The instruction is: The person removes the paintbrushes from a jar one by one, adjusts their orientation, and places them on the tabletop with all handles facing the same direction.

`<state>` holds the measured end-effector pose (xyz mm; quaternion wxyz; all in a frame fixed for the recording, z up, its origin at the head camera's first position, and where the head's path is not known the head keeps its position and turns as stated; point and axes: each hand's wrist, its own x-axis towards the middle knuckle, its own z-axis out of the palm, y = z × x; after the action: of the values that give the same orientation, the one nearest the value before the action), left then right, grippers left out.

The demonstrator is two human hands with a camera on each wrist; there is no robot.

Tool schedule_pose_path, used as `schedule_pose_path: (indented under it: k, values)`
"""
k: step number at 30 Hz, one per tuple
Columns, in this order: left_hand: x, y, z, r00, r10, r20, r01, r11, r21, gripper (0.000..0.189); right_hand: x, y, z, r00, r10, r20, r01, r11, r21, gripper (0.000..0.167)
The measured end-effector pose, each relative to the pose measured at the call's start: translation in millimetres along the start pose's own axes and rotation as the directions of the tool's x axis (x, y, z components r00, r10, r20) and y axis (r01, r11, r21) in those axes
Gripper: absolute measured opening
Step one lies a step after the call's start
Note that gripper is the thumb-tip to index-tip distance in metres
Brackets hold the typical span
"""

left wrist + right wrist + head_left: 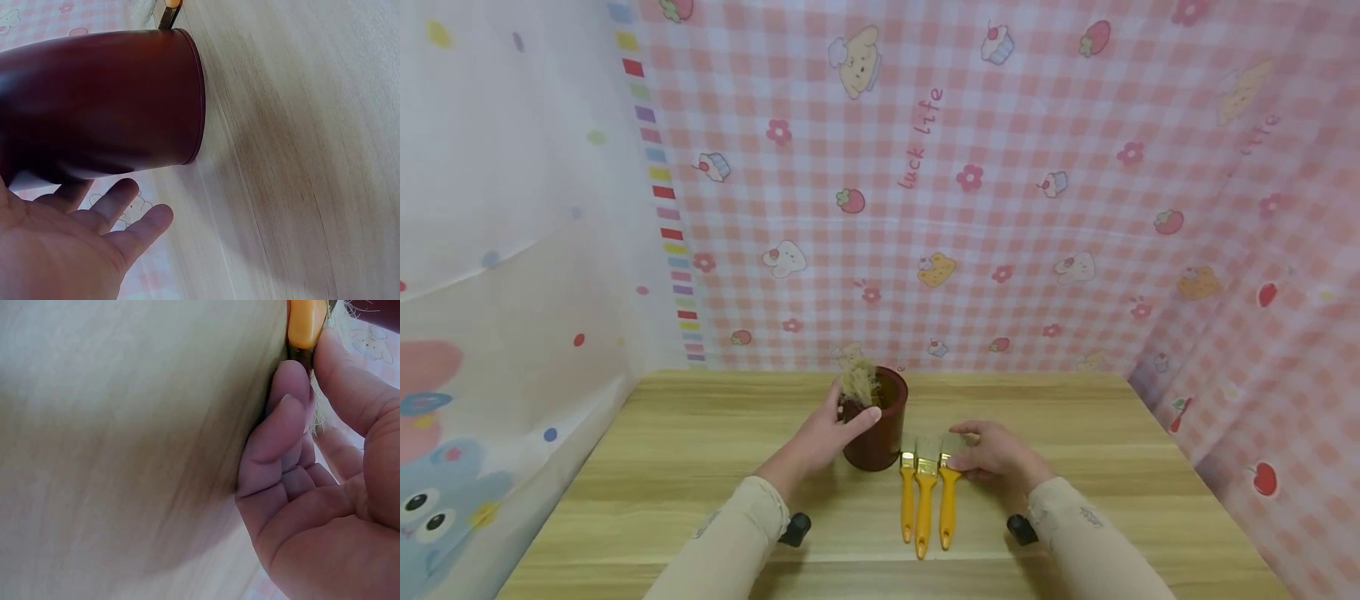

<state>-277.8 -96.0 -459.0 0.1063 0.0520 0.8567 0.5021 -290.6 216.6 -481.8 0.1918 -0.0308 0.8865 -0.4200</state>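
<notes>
Your left hand (822, 435) held the dark red cup (886, 433) near its rim, the thumb along the near wall and the fingers round the left side; in the left wrist view the outermost finger stood apart from that wall. The cup stood nearly upright on the table (700, 467), its foot well in from the back edge. A pale bristly tuft (859, 383) poked up at the left of its mouth, the lower part hidden below the rim.

Your right hand (997, 454) pinched the right brush (948, 512) around its metal band — thumb to one side, forefinger to the other — with more fingers bent beside it. That brush closed a row of three, next to the middle brush (924, 512) and the left brush (907, 504), yellow handles pointing toward you and pale bristles away.

Room was tight on the cup's right, where the head of the left brush lay just beside it, and only narrow strips of wood showed between the handles. Outside your two sleeves (733, 537) the wood ran on broadly — to the left edge by a white cloth (527, 208) and to the right edge by the pink checked cloth (962, 225), which also hung along the back.
</notes>
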Motion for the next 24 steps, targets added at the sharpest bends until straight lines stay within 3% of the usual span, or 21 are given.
schedule_pose_path:
  k: [24]
  values:
    - [2.8, -4.8, 0.7, 1.000, 0.010, 0.010, -0.010, 1.000, -0.009, 0.112, 4.1, -2.3, 1.1, 1.000, 0.018, 0.024, -0.017, 0.998, -0.065, 0.069]
